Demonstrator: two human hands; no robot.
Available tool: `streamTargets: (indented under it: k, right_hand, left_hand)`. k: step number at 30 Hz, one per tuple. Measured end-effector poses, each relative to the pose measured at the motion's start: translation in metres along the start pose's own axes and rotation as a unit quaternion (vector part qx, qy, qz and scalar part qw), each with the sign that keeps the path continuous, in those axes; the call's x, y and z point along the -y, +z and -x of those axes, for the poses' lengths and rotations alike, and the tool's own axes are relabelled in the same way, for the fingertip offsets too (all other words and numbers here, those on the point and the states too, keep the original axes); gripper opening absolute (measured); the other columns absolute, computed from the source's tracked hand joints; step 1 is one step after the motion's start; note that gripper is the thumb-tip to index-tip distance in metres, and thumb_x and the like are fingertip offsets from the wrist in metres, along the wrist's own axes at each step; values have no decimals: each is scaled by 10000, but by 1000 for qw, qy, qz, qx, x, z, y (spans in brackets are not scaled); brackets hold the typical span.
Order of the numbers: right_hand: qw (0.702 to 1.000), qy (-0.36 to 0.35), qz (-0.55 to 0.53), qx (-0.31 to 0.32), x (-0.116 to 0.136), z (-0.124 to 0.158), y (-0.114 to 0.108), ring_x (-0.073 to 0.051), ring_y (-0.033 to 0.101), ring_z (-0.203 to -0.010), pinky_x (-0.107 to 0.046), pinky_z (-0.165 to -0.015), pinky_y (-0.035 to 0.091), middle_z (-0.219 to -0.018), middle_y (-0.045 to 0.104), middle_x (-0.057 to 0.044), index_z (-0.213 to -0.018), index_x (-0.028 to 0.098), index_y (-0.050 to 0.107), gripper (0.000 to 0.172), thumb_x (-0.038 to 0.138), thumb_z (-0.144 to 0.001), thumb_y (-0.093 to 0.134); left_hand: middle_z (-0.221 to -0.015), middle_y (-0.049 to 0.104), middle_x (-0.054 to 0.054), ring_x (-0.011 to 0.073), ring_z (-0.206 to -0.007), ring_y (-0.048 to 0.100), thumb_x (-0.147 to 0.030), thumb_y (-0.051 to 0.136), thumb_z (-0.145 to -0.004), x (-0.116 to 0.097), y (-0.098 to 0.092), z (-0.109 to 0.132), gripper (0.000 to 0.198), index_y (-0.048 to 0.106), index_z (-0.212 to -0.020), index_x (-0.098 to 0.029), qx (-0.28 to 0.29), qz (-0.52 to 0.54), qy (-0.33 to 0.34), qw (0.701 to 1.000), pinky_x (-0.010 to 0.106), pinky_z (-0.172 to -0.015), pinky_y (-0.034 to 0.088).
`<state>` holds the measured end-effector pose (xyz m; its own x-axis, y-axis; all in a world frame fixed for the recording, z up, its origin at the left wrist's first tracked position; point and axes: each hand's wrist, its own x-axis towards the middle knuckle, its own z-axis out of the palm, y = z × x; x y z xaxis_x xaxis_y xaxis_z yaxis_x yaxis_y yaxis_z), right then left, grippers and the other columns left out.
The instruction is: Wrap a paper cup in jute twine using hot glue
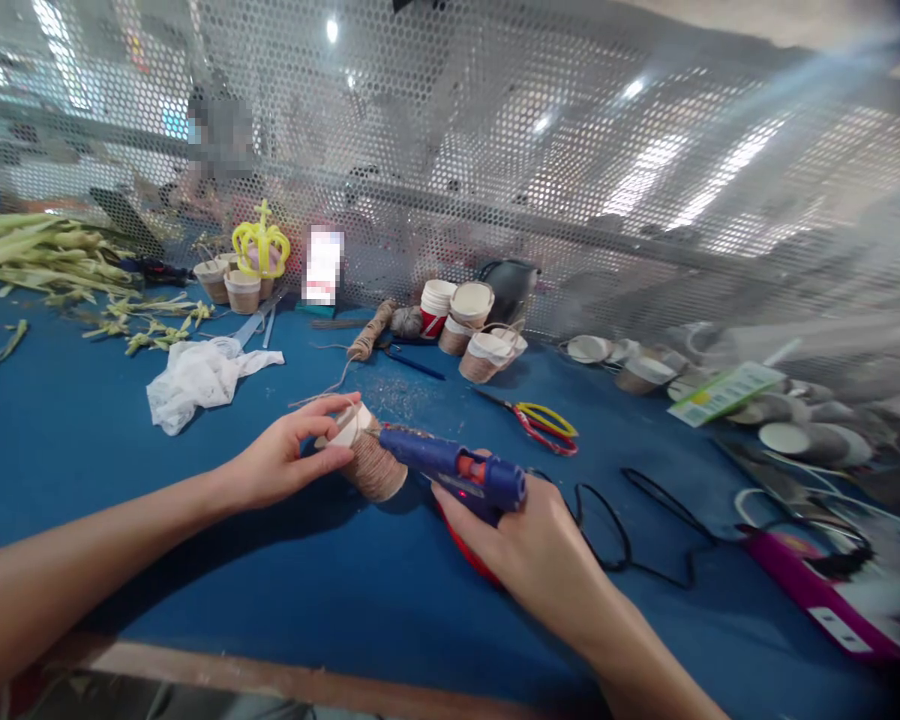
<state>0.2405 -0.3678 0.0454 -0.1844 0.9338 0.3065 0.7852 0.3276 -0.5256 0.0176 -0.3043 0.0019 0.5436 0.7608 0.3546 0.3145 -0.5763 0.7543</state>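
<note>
My left hand [292,450] grips the white rim of a twine-wrapped paper cup [375,468], which is tilted over the blue table. My right hand [532,540] is wrapped round a blue hot glue gun [450,460] with a small red light lit on its side. The gun's nozzle meets the cup near the upper edge of the wrapping; whether glue is coming out is too small to tell. From the cup a loose strand runs back to a hank of jute twine [373,332].
Yellow-and-red-handled scissors [544,425] lie behind the glue gun. More wrapped cups [486,355] stand at the back by a perforated metal screen [420,130]. White cloth [195,380] rests on the left. A black cord [615,530] and purple power strip [817,590] lie on the right.
</note>
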Motion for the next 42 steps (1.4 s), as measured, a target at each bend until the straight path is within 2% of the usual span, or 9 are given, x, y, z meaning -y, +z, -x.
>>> streamTargets:
  k: [6, 14, 19, 35, 42]
  right_hand:
    - [1000, -17, 10, 12, -3, 0, 1, -131, 486, -506, -241, -523, 411, -564, 564, 8, -617, 205, 494, 178, 292, -771, 517]
    - [1000, -12, 1, 15, 1, 0, 1, -140, 528, -545, -241, -542, 424, -600, 593, 2, -658, 202, 533, 130, 272, -766, 515]
    - [999, -19, 35, 13, -3, -1, 2, -147, 519, -536, -255, -532, 413, -613, 596, -15, -650, 204, 522, 151, 294, -769, 498]
    - [1000, 3, -11, 23, 2, 1, 0, -147, 520, -537, -256, -546, 448, -603, 599, -13, -655, 197, 553, 150, 297, -763, 520]
    - [998, 32, -38, 26, -5, -4, -4, -147, 543, -552, -249, -535, 456, -594, 607, -9, -681, 181, 591, 169, 289, -776, 502]
  left_hand:
    - [-1343, 439, 131, 247, -1257, 375, -287, 488, -838, 0, -1, 0, 181, 562, -740, -154, -4, -10, 6, 1000, 416, -1031, 298]
    - [-1332, 450, 147, 248, -1262, 372, -275, 484, -841, -1, 0, -1, 181, 563, -737, -149, 0, -22, 14, 1000, 415, -1030, 304]
    - [-1328, 456, 151, 248, -1264, 376, -272, 494, -835, -3, -1, 0, 165, 564, -747, -151, 2, -22, 18, 1000, 402, -1017, 327]
    - [-1278, 512, 166, 243, -1270, 376, -255, 473, -850, -3, -1, -1, 173, 559, -746, -149, 11, -56, 43, 997, 392, -1015, 337]
    - [-1350, 426, 179, 237, -1263, 388, -247, 483, -845, -4, -5, -1, 154, 536, -741, -146, 30, -61, 57, 996, 389, -1014, 339]
